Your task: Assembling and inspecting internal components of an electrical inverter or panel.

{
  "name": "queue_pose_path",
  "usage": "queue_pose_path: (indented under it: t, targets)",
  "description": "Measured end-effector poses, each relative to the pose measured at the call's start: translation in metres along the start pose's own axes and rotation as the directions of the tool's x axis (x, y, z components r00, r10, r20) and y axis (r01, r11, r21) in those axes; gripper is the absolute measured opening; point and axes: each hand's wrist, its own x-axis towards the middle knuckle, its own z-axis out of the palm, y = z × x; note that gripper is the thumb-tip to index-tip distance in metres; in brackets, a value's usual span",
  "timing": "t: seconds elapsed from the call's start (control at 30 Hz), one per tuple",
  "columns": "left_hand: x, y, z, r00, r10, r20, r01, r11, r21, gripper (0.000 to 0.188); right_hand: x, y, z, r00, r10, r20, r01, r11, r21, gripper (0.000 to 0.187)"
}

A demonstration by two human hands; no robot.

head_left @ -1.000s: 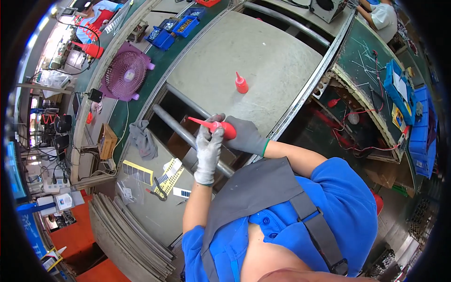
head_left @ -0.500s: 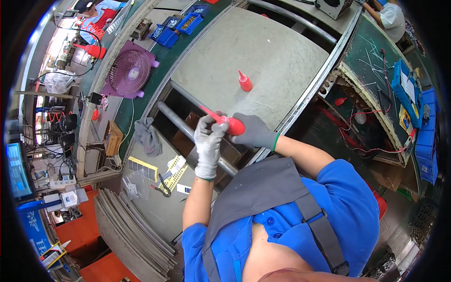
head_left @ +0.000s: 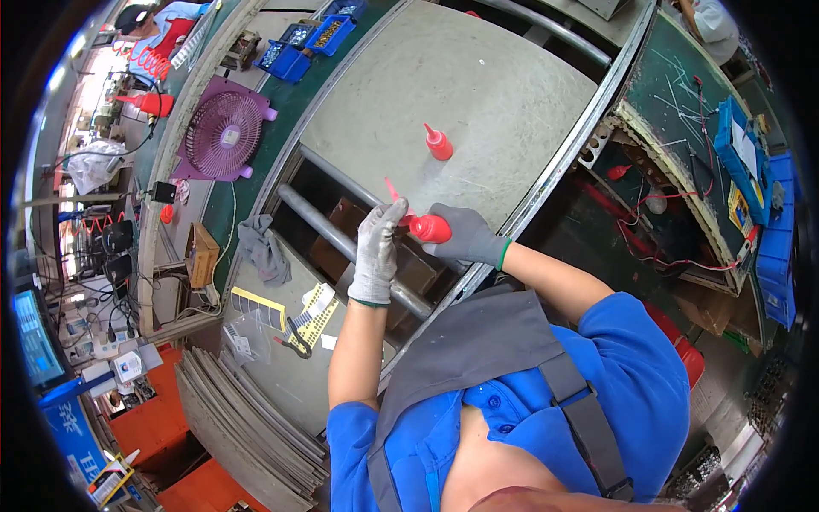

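Observation:
Both of my hands wear grey work gloves and meet over the gap in front of the grey board (head_left: 375,111). My right hand (head_left: 467,235) grips the round body of a red squeeze bottle (head_left: 431,229) that lies tilted, its thin nozzle pointing up and to the left. At the neck end, the fingers of my left hand (head_left: 375,256) are closed around the base of the nozzle; just what they pinch is partly hidden. A second red squeeze bottle (head_left: 439,145) stands upright on the board beyond my hands.
Metal rollers (head_left: 320,224) cross the gap below my hands. Left lie a grey cloth (head_left: 263,247), yellow label sheets (head_left: 317,317) and a purple fan (head_left: 223,132). Blue bins (head_left: 286,61) hold small parts. A green bench (head_left: 661,94) with loose rods is at right; people are at far corners.
The held bottle's nozzle has swung from pointing left to pointing more upward. My left fingers have straightened upward along the neck. The whole view has shifted slightly.

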Motion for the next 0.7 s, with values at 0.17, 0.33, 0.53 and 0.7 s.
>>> queue_pose_path:
  t: [0.17, 0.33, 0.53, 0.7]
  targets:
    - [0.044, -0.025, -0.011, 0.976, -0.163, 0.145, 0.184, 0.973, -0.142, 0.024, 0.013, 0.042, -0.002, 0.985, 0.027, -0.169, 0.006, 0.982, 0.189, 0.046]
    - [0.116, -0.047, -0.002, 0.993, -0.109, 0.047, 0.100, 0.980, 0.172, 0.030, 0.047, 0.112, -0.003, 0.881, 0.070, -0.469, -0.033, 0.996, 0.086, 0.051]
    - [0.180, -0.061, 0.012, 0.959, 0.269, -0.093, 0.050, 0.163, 0.985, 0.049, 0.067, 0.159, -0.016, 0.824, -0.184, -0.536, -0.025, 0.933, -0.358, 0.069]
    - [0.177, -0.051, 0.053, 0.696, 0.635, 0.337, -0.389, -0.061, 0.919, 0.065, 0.040, 0.168, -0.030, 0.873, -0.061, -0.484, -0.079, 0.961, -0.265, 0.085]
